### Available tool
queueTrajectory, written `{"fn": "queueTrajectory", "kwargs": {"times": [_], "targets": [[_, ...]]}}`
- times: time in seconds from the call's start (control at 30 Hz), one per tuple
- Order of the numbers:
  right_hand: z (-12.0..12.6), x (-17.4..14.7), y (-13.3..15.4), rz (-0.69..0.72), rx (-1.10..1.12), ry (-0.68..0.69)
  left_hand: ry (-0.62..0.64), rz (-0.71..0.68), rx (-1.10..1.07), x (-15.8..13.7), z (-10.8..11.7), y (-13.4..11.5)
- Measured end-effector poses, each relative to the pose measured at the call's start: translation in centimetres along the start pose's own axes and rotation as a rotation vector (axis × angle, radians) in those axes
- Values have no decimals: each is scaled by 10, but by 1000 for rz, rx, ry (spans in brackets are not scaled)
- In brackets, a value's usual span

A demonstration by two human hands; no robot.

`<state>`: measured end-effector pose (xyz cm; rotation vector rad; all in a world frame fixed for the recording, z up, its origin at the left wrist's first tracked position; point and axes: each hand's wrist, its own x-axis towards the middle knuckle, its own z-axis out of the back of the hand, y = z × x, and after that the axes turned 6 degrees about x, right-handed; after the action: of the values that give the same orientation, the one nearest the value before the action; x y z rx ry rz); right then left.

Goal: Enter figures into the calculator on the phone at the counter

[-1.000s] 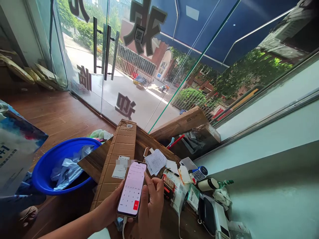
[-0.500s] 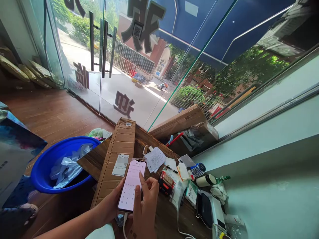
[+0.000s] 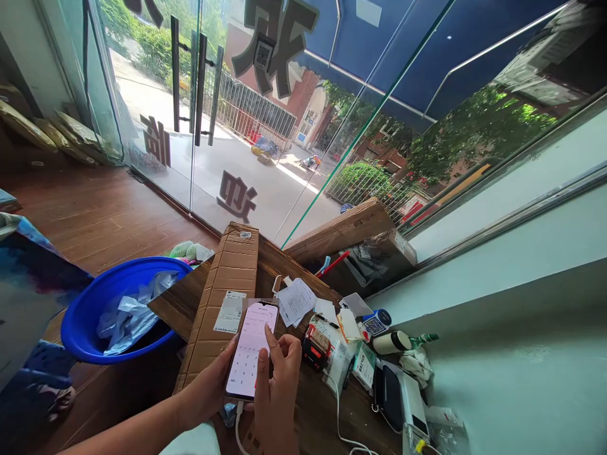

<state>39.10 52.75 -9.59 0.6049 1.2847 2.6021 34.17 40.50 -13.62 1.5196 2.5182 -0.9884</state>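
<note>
Leftmost: a printed bag [image 3: 28, 297] filled the near left edge.
Basin: a blue basin [image 3: 90, 313] sat on the wood floor [image 3: 95, 215] just right of the bag, crumpled plastic [image 3: 128, 313] lying in it.
Box: a long cardboard box [image 3: 227, 284] lay on the table [image 3: 180, 303], running from near to far, with a white label [image 3: 229, 313] on top.
Left hand: the left hand [image 3: 215, 379] was curled around the phone [image 3: 250, 351] from its left side and underneath, gripping it, just above the near end of the box.
Phone: it was held tilted over the table, near centre, its lit screen showing a number pad; a white cable [image 3: 239, 426] hung from its near end.
Right hand: the right hand [image 3: 279, 385] had its fingers bent along the phone's right edge, the thumb pressed on the screen.
Clutter: papers [image 3: 296, 300], small packets [image 3: 332, 354] and a white bottle [image 3: 391, 342] lay to the right.
Far right: a pale wall [image 3: 521, 354] ran beside the table.
</note>
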Motion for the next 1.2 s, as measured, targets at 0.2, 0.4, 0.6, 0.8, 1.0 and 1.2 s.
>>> {"fn": "queueTrajectory", "kwargs": {"times": [0.2, 0.4, 0.6, 0.8, 1.0, 1.2], "targets": [[-1, 1, 0, 11, 17, -11, 17, -35, 43, 0, 0, 1], [-1, 2, 0, -2, 23, 1, 20, -40, 40, 0, -2, 1], [-2, 3, 2, 44, -22, -21, 11, -11, 54, -1, -4, -3], [-2, 5, 4, 82, -48, -42, -23, -1, 36, -4, -9, -7], [-3, 8, 3, 81, -41, -46, 2, -1, 12, -1, -3, -4], [-3, 8, 2, 54, -22, -28, 34, -42, 16, -1, -1, -1]]}}
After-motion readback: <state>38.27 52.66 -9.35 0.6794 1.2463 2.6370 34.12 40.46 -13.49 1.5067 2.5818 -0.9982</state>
